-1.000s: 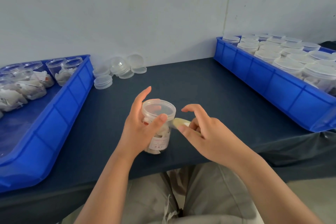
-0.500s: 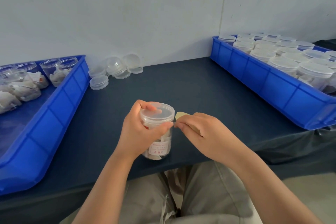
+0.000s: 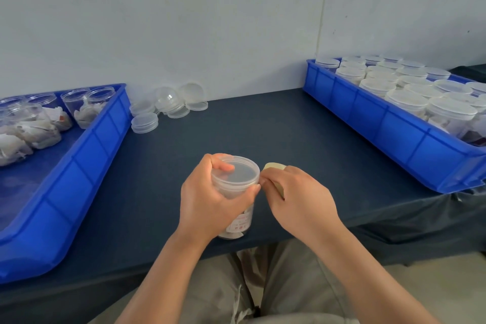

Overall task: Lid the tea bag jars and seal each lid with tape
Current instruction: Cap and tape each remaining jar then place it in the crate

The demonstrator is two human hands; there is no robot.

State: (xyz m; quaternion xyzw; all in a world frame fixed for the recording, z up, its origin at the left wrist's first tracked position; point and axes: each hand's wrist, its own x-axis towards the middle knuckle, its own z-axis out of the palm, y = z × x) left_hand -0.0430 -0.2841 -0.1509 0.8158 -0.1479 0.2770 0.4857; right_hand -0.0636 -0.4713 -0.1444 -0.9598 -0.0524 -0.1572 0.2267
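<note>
Head view: your left hand (image 3: 210, 200) has closed round the jar (image 3: 240, 223) since a second ago. The fingers that stood open now curl over the lid (image 3: 239, 173), a firm grip that steadies it upright at the front edge of the desk (image 3: 263, 134). Your right hand (image 3: 299, 200) has come in against the lid's rim, its grip pinching the yellowish tape (image 3: 273, 166) — the end seems to meet the seam, so sealing is probably starting. Lidded jars fill the right crate (image 3: 394, 134) — open ones wait in the left crate (image 3: 79, 155).
</note>
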